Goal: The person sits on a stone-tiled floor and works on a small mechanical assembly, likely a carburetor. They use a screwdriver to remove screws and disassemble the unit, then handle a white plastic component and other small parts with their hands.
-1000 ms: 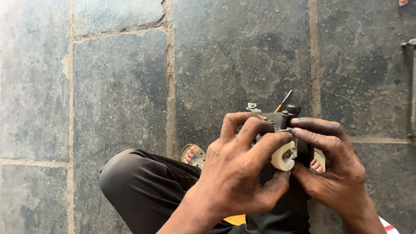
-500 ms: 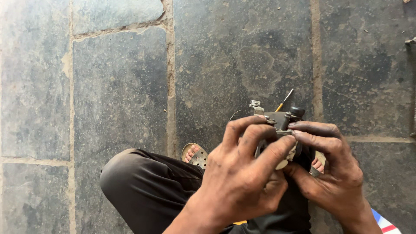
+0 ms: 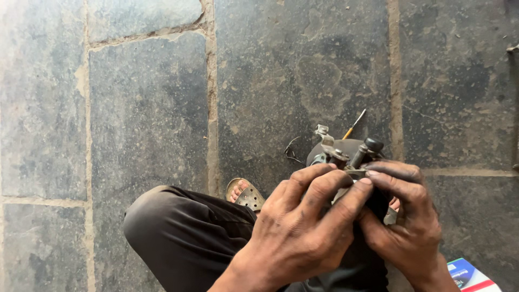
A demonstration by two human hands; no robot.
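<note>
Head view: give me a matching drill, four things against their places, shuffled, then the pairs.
Things
1. metal part
2. sandal
3. screwdriver
4. box

Places
A. lower right corner of the frame, on the stone floor
B. gripped between the left hand and the right hand
C. on a foot, beside the bent knee
D. lying on the floor just beyond the hands

Pairs: 1-B, 2-C, 3-D, 4-A
</note>
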